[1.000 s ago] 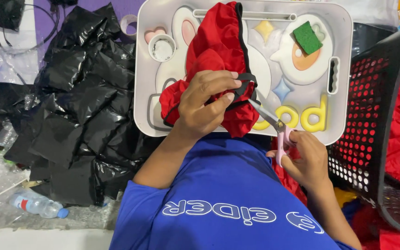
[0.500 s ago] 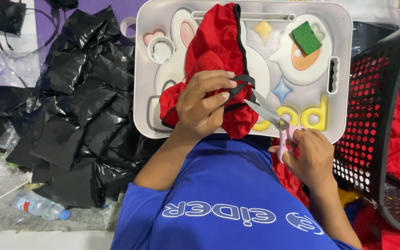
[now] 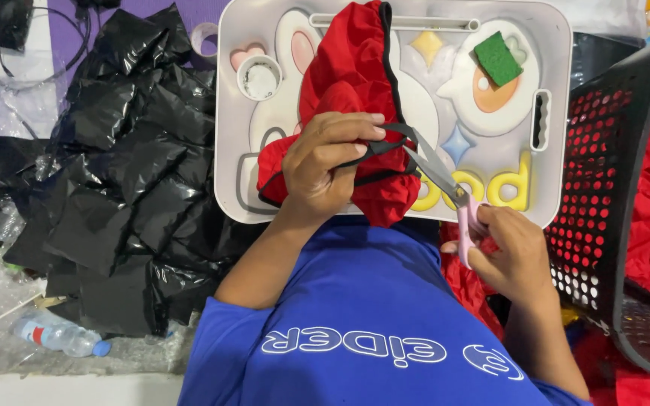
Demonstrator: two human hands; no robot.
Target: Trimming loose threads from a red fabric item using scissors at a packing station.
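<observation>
— What's the grip right now?

— My left hand (image 3: 325,169) is closed on the red cloth (image 3: 347,83), fingers curled over its bunched lower part and pinching the black trim (image 3: 385,146) taut. My right hand (image 3: 509,252) is shut around the pink handles of the scissors (image 3: 445,180); the blades point up and left, with the tips at the trim just beside my left fingertips. I can't tell how far the blades are parted

— And where does the cloth sit?

— It lies over the middle of the white tray (image 3: 558,113), its lower end lifted in my left hand. A green sponge (image 3: 498,59) rests on the tray to the right, apart from the cloth. Black bags (image 3: 122,173) are piled to the left, a black basket (image 3: 618,188) with more red fabric stands to the right, and a bottle (image 3: 58,336) lies at the lower left

— What could go wrong?

— I judge the blade tips are very near my left fingers, so a slip could nick them. If the trim goes slack, the blades may bite the red fabric instead
</observation>
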